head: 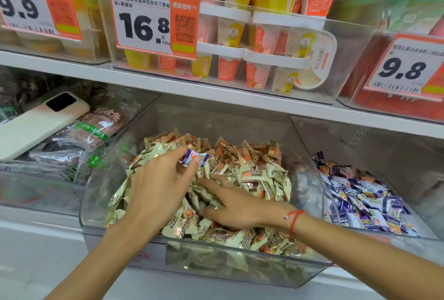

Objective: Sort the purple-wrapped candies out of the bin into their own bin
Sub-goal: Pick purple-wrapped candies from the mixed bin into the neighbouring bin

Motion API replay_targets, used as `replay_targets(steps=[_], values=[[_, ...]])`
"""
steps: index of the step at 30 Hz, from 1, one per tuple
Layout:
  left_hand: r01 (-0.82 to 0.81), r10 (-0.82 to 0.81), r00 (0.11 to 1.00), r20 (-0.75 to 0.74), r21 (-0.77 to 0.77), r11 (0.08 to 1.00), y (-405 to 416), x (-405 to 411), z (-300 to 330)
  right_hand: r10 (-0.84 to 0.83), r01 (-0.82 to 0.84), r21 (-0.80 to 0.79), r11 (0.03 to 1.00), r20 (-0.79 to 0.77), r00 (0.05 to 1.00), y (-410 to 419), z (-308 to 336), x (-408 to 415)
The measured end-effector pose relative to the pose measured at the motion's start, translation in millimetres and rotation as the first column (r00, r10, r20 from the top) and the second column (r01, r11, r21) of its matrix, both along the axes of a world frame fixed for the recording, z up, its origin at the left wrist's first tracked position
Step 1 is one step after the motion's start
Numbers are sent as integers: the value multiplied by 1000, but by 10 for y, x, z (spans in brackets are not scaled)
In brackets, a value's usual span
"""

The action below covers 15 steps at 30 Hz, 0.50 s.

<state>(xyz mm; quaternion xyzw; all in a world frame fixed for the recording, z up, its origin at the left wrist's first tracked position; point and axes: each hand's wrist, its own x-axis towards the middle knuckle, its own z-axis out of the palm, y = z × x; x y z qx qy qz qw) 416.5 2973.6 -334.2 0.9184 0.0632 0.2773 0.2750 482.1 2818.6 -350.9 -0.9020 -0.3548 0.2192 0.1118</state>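
Observation:
A clear plastic bin (240, 268) in the middle holds a heap of cream-and-orange wrapped candies (252, 170). My left hand (158, 184) is over the heap and pinches one purple-and-white wrapped candy (194, 158) between thumb and fingertips. My right hand (235, 206) lies on the heap just to the right, fingers spread and dug flat among the cream candies, a red string at its wrist. The bin to the right (360, 141) holds a pile of purple-wrapped candies (360, 201).
A bin on the left (48, 194) holds dark packets with a white phone (40, 124) lying on top. The shelf above (216, 93) carries clear boxes of ice-cream-shaped cups and price tags reading 16.8 (149, 23) and 9.8 (406, 69).

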Motion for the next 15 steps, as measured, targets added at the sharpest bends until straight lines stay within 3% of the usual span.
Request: replay_targets(steps=[8,13,15], values=[[-20,19,1000,-23,-28,999,11,15,-33,229,-236,-152,960,-60,972,-467,405,-195],[-17,16,1000,-19,-32,999,25,-11,-32,201,-258,-252,933,-233,952,-540,827,-108],[-14,14,1000,-11,-20,1000,16,-16,-25,180,-214,-244,946,-153,972,-535,923,-15]])
